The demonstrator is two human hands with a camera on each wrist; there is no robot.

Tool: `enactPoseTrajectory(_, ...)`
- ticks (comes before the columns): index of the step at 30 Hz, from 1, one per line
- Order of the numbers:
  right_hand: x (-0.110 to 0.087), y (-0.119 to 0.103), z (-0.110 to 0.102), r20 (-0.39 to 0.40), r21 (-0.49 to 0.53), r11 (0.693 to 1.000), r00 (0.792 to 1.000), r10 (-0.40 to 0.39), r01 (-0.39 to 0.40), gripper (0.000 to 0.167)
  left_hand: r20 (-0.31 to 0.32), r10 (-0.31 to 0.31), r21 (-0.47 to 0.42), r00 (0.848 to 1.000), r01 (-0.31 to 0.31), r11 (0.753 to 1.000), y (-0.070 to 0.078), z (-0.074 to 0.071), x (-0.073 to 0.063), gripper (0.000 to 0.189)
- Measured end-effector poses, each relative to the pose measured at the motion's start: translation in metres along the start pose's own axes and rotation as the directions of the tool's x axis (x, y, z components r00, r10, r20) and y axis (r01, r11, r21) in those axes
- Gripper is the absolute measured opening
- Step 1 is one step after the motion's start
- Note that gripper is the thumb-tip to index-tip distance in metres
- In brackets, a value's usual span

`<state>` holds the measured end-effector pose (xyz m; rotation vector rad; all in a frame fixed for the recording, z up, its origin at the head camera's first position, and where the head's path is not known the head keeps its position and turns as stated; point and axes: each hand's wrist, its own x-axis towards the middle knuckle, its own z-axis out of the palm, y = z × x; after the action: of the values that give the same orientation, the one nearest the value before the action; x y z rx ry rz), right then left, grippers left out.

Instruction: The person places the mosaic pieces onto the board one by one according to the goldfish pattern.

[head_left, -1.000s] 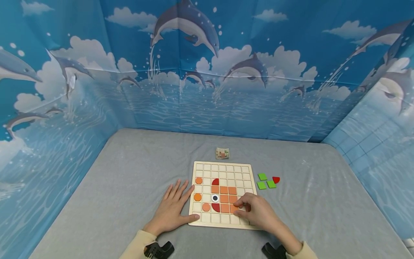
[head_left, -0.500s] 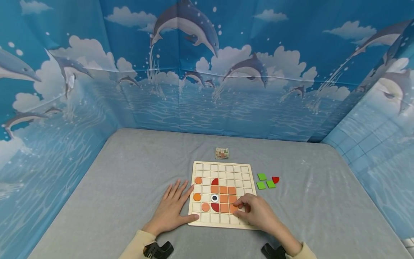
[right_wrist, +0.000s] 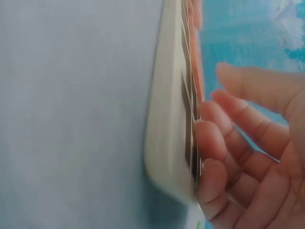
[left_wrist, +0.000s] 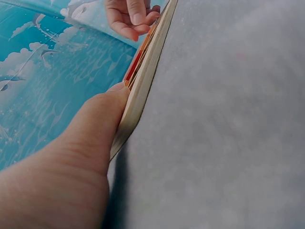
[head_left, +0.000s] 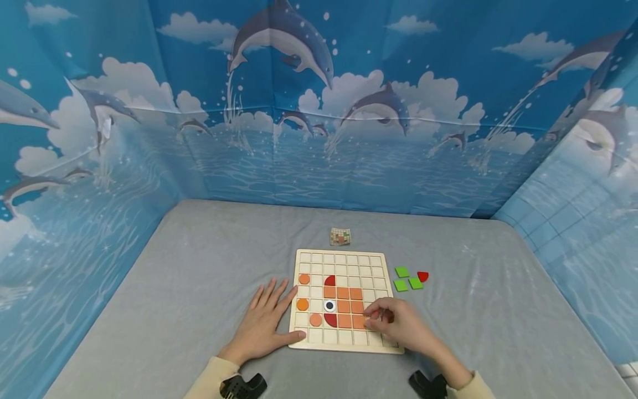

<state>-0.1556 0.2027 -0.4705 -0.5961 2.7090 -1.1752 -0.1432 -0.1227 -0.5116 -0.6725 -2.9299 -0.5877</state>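
A wooden grid board [head_left: 349,341] lies on the table in the head view. Several orange squares [head_left: 343,306] fill cells near its middle, beside a white disc with a black dot [head_left: 329,306] and dark red rounded pieces [head_left: 330,320]. Orange discs [head_left: 302,304] sit in the left columns. My left hand [head_left: 264,318] is spread flat, its fingertips and thumb on the board's left side. My right hand [head_left: 401,321] is over the board's lower right, beside the lowest right orange square. In the right wrist view its thumb and loosely bent fingers stand apart, nothing between them.
Several green squares [head_left: 401,285] and a red rounded piece [head_left: 422,276] lie on the grey table right of the board. A small printed card [head_left: 340,236] lies behind it. A dolphin-printed curtain [head_left: 319,166] surrounds the table's back and sides.
My right hand has shifted slightly right, away from the lowest right orange square, which stays in its cell. The left hand holds its place on the board's edge.
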Motion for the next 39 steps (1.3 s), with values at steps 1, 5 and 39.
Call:
enactPoseTrajectory(1, 0.0, 0.002, -0.002, -0.008, 0.006, 1.0, 1.0, 0.009, -0.009, 0.01, 0.0, 0.001, 0.0, 1.0, -0.001, 1.0, 0.0, 0.0, 0.0, 0.096)
enactPoseTrajectory(5, -0.001, 0.01, -0.015, -0.086, -0.002, 1.0, 0.996, 0.005, -0.005, 0.008, -0.002, 0.006, -0.004, 1.0, -0.006, 1.0, 0.001, 0.001, 0.0, 0.096)
enactPoseTrajectory(39, 0.007, 0.073, -0.074, -0.373, -0.352, 0.91, 0.924, 0.078, -0.219, 0.028, -0.009, 0.011, -0.027, 1.0, -0.011, 1.0, 0.001, -0.001, 0.0, 0.095)
